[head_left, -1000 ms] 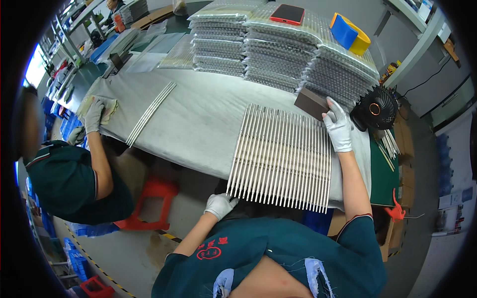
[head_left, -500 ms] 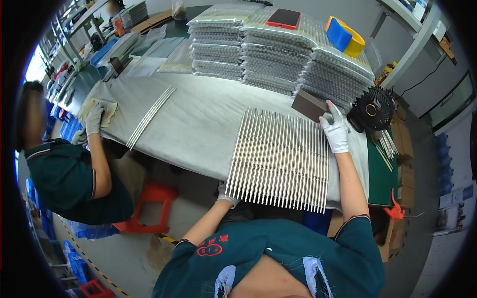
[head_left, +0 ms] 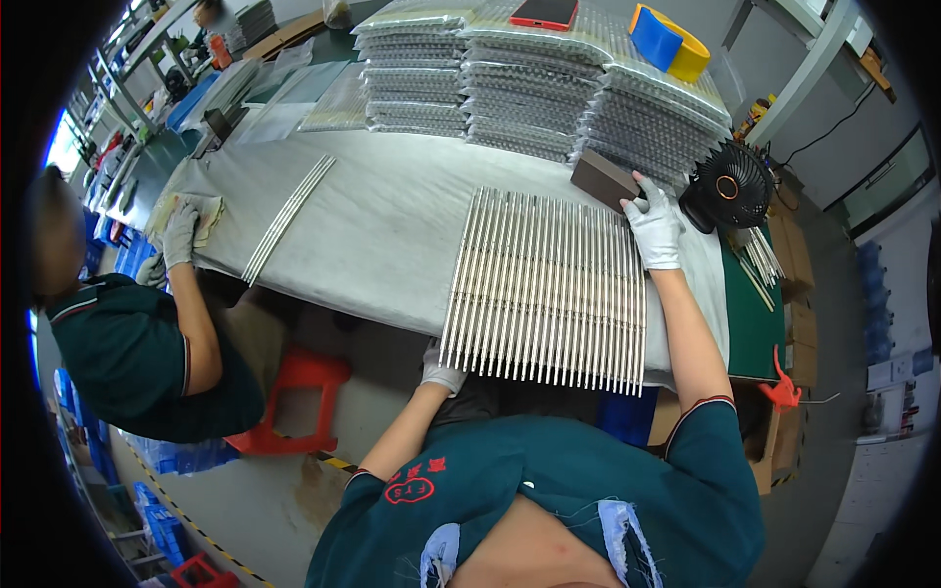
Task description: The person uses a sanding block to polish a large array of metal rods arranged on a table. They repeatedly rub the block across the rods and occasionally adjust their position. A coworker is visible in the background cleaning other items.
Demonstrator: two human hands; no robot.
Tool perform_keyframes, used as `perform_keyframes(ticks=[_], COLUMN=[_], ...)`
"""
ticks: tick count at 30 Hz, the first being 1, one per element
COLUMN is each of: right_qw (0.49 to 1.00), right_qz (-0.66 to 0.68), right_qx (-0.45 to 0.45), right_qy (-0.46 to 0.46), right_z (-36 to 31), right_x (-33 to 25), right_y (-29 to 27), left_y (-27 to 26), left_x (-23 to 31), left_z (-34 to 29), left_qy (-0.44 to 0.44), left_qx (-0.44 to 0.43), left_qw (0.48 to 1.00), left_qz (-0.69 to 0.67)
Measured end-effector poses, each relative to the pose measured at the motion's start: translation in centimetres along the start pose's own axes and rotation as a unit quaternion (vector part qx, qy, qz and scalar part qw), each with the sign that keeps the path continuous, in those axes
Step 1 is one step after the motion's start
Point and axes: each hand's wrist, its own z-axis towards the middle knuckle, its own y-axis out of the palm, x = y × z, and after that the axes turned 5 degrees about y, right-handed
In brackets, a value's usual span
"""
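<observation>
A row of slim silvery metal rods lies side by side on the cloth-covered table in front of me, their near ends jutting past its front edge. In a white glove, my right hand is closed on the right end of a dark brown rectangular block, just beyond the rods' far right corner. Down at the front edge, my gloved left hand is beside the near left corner of the rods. Its fingers are mostly hidden there, so their grip does not show.
Stacks of bubble-wrapped packs line the back, topped by a red-edged phone and a blue-and-yellow tape roll. A black fan stands right. A few loose rods lie left, near a co-worker's gloved hand on a cloth.
The whole view has shifted, so the table and the things on it sit higher in the picture. My right hand keeps its hold on the block, with little movement relative to the rods.
</observation>
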Motion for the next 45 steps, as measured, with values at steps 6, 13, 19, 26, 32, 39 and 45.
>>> perform_keyframes(ticks=[6,13,19,26,32,39,45], right_qw=[0.987,0.984,0.995,0.996,0.998,0.999,0.999], right_qz=[0.078,0.151,0.089,0.061,0.007,-0.011,-0.029], right_qx=[0.107,0.077,0.028,0.041,-0.034,0.034,0.025], right_qy=[-0.087,-0.043,-0.033,-0.042,0.056,-0.019,-0.014], right_z=[0.2,0.0,0.1,0.5,0.5,0.4,0.3], right_x=[1.3,2.7,1.7,2.0,1.6,2.0,2.4], right_y=[-0.8,-1.2,-0.8,-0.1,-0.1,0.5,0.5], left_y=[-3.1,-19.0,-26.1,-24.7,-23.2,-23.8,-25.1], left_x=[0.0,2.4,3.9,5.5,5.9,5.0,2.6], left_z=[-1.9,-5.3,-4.9,-0.4,-0.3,-0.2,4.7], left_qy=[0.012,-0.144,0.000,0.151,0.163,0.182,0.149], left_qx=[-0.076,-0.134,0.180,0.044,0.052,0.072,0.198], left_qw=[0.997,0.885,0.924,0.987,0.985,0.981,0.967], left_qz=[0.028,-0.423,-0.336,0.016,0.035,-0.010,0.057])
